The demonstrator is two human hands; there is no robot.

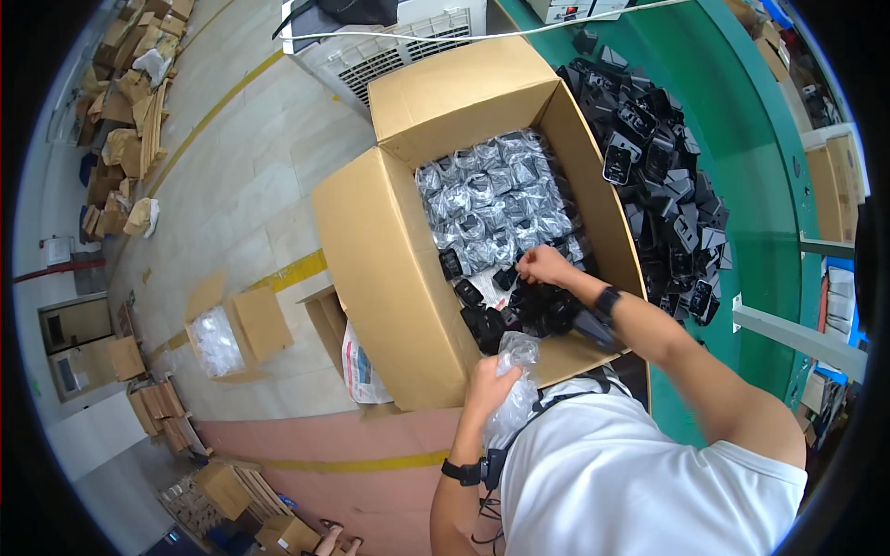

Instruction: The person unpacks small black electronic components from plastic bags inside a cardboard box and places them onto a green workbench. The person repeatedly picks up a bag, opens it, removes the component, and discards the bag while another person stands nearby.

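Observation:
A large open cardboard box (380, 269) stands in front of me. Rows of items in clear plastic bags (496, 195) fill its far part. Loose black plastic devices (547, 310) lie in a heap at its near end. My right hand (545, 266) reaches in over that heap, fingers closed in a pinch on a small black plastic device (505, 278). At the box's near edge, my left hand (489, 385) is closed around a crumpled clear plastic bag (515, 371); whether anything is inside the bag I cannot tell.
A large pile of black devices (663, 176) covers part of the green table (751, 120) on the right. A white slatted unit (399, 60) stands behind the box. A smaller open carton (260, 324) holding clear plastic sits on the floor to the left.

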